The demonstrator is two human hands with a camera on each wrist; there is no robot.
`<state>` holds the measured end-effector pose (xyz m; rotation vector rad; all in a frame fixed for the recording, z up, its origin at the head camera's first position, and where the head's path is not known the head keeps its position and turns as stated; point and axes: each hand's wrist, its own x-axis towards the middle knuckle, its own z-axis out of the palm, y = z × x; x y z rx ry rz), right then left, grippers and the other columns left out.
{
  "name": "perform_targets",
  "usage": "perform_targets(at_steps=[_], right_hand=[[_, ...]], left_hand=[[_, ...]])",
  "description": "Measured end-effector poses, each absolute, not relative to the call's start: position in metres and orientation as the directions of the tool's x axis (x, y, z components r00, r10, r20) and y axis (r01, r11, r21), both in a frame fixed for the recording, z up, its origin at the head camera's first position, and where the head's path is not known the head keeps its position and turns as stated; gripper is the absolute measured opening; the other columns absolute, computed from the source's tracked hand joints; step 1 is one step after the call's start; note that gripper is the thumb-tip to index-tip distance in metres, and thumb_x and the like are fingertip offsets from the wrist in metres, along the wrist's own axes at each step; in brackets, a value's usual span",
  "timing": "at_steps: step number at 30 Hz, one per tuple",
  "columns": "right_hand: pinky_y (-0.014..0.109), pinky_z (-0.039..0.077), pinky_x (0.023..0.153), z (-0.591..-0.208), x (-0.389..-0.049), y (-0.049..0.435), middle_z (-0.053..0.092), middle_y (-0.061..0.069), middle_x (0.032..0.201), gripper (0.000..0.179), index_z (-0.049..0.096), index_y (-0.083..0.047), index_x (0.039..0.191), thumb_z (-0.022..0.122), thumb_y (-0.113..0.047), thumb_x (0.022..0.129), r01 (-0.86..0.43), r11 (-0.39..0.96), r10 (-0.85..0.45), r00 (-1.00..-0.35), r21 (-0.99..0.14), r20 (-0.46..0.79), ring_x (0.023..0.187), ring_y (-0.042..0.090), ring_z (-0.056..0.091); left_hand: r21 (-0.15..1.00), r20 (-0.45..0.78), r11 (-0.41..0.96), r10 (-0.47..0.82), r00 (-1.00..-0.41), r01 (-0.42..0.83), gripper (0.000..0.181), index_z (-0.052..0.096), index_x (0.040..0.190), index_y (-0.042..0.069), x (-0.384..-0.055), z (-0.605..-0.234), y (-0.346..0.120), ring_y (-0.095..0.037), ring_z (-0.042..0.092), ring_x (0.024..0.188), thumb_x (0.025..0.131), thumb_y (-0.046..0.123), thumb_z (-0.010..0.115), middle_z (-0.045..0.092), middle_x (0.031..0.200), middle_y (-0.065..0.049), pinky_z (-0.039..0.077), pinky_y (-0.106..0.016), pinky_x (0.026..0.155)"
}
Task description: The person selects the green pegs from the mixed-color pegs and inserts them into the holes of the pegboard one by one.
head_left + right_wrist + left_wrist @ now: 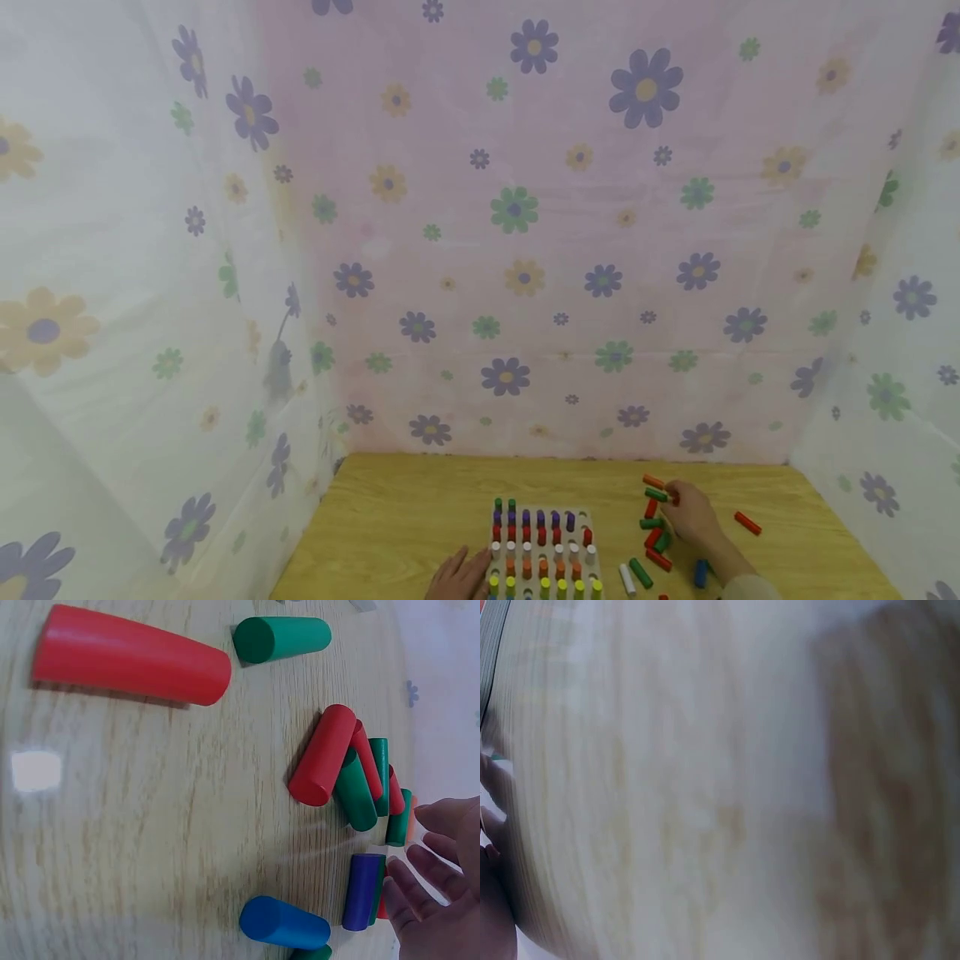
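A pegboard (533,559) stands on the table in the head view, with rows of green, purple, red, white, orange and yellow pegs. My left hand (459,575) lies flat at the board's left edge, fingers extended. At the right, my right hand (693,515) reaches over loose pegs, fingertips by the right end of a green peg (656,495). In the right wrist view its thumb stands apart from loosely bent fingers (431,874), with nothing gripped between them. A purple peg (363,891) lies right beside those fingers. The left wrist view shows mostly blurred wood grain.
Several red and green pegs lie piled left of the right hand, with an orange peg (653,481) behind. A white peg (627,579) and a blue peg (701,572) lie nearer, a red peg (747,522) farther right. Flowered sheets (517,250) enclose the table (397,508).
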<state>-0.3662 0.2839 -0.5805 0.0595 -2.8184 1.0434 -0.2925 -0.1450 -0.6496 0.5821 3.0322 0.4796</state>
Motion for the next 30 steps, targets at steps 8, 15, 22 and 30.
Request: perform_targets(at_steps=[8,15,22,30], right_hand=[[0.048,0.052,0.073,-0.579,-0.372,0.283,0.059,0.027,0.105,0.037,0.053,0.017,0.115,0.060,-0.002,0.084,-0.082,0.779,-0.028,-0.995,-0.621,0.097,0.092,0.039,0.059],[0.040,0.051,0.063,-0.585,-0.376,0.284,0.061,0.017,0.094,0.033,0.057,0.014,0.108,0.056,0.001,0.078,-0.067,0.780,-0.021,-0.996,-0.622,0.081,0.079,0.025,0.057],[0.049,0.052,0.073,-0.594,-0.385,0.287,0.063,0.024,0.099,0.031,0.060,0.013,0.106,0.062,0.000,0.079,-0.100,0.842,-0.050,-0.993,-0.530,0.108,0.088,0.037,0.061],[0.043,0.053,0.064,-0.592,-0.388,0.286,0.064,0.016,0.090,0.019,0.063,0.009,0.097,0.063,0.000,0.080,-0.091,0.860,-0.072,-0.996,-0.502,0.058,0.078,0.026,0.061]], left_hand=[[0.321,0.074,0.864,0.386,-0.920,0.388,0.056,0.042,0.143,0.027,-0.294,-0.652,-0.148,-0.032,0.040,0.130,0.098,0.057,0.028,0.051,0.137,0.007,0.035,-0.056,0.099],[0.335,0.046,0.866,0.378,-0.924,0.371,0.058,0.041,0.143,0.028,-0.292,-0.651,-0.148,-0.032,0.039,0.131,0.097,0.059,0.026,0.050,0.138,0.008,0.034,-0.056,0.101],[0.332,0.015,0.868,0.386,-0.922,0.369,0.060,0.041,0.144,0.027,-0.291,-0.647,-0.147,-0.032,0.038,0.131,0.096,0.060,0.026,0.049,0.138,0.008,0.033,-0.055,0.101],[0.313,0.021,0.876,0.380,-0.925,0.367,0.061,0.041,0.143,0.028,-0.293,-0.649,-0.147,-0.030,0.039,0.131,0.096,0.062,0.024,0.050,0.138,0.009,0.034,-0.054,0.101]])
